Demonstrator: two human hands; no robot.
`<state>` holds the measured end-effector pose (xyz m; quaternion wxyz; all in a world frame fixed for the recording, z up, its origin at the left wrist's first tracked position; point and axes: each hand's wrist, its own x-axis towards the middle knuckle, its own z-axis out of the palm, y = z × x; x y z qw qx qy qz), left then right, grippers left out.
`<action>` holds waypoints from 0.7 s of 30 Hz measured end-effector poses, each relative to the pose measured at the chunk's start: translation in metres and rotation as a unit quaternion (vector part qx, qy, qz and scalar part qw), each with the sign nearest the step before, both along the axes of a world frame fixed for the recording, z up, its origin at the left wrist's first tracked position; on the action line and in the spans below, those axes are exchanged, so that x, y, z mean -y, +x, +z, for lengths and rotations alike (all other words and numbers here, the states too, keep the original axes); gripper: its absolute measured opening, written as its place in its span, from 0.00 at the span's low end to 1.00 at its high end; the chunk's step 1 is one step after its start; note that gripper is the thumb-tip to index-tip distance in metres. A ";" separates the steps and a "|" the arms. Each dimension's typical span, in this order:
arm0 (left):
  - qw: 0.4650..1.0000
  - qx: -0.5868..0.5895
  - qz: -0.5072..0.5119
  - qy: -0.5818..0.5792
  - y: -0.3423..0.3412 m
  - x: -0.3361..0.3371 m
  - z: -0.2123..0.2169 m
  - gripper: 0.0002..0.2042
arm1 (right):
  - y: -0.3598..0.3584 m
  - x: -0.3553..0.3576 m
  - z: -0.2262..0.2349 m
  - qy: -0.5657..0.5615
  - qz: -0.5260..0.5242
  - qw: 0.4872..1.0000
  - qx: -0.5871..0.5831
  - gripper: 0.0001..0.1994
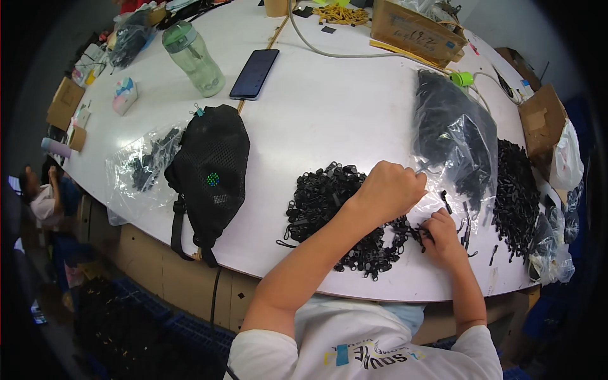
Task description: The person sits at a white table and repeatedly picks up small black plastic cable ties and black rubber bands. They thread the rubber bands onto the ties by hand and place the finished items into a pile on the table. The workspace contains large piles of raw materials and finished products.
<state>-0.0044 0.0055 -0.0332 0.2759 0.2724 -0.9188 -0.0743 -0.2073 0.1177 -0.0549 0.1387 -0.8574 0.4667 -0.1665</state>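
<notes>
Two hands sorted small black plastic parts on a white bench.

The left hand [391, 189] was curled closed, pinching the edge of a clear plastic bag [457, 142] full of black parts. The right hand [441, 235] was closed on a small black part [423, 234] at the edge of the loose pile of black parts [329, 202] just beside it. Farther left lay a black mesh pouch [209, 171], then a dark phone [254, 74] and a green bottle [193, 58].
</notes>
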 end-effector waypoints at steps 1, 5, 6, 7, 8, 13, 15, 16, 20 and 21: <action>1.000 0.000 -0.001 0.002 0.001 0.000 0.001 0.13 | -0.003 0.002 0.004 0.000 -0.005 0.999 0.034 0.09; 1.000 -0.008 0.001 0.007 0.004 -0.002 0.008 0.13 | 0.007 0.005 0.027 0.139 -0.110 0.917 0.358 0.11; 1.000 -0.006 0.000 0.006 0.004 -0.003 0.009 0.14 | 0.008 0.004 0.029 0.199 -0.152 0.844 0.475 0.14; 1.000 -0.005 -0.001 0.004 0.003 -0.004 0.010 0.14 | -0.004 0.005 0.018 0.233 -0.068 0.811 0.532 0.15; 1.000 -0.002 -0.001 0.002 0.003 -0.004 0.010 0.14 | -0.004 0.005 0.015 0.254 -0.077 0.772 0.578 0.14; 1.000 0.010 -0.004 0.009 0.002 -0.004 0.011 0.15 | -0.005 0.003 0.015 0.317 -0.078 0.690 0.646 0.11; 1.000 0.023 -0.006 0.011 0.001 -0.005 0.011 0.15 | -0.001 0.004 0.021 0.294 -0.089 0.709 0.635 0.09; 0.999 0.029 -0.007 0.011 -0.001 -0.006 0.012 0.15 | -0.006 0.003 0.021 0.297 -0.095 0.704 0.638 0.08; 0.999 0.041 -0.005 -0.003 0.000 -0.007 0.010 0.15 | -0.010 0.002 0.023 0.326 -0.119 0.688 0.637 0.06; 0.999 0.044 -0.007 -0.002 0.000 -0.008 0.010 0.15 | -0.014 0.002 0.021 0.334 -0.118 0.690 0.631 0.06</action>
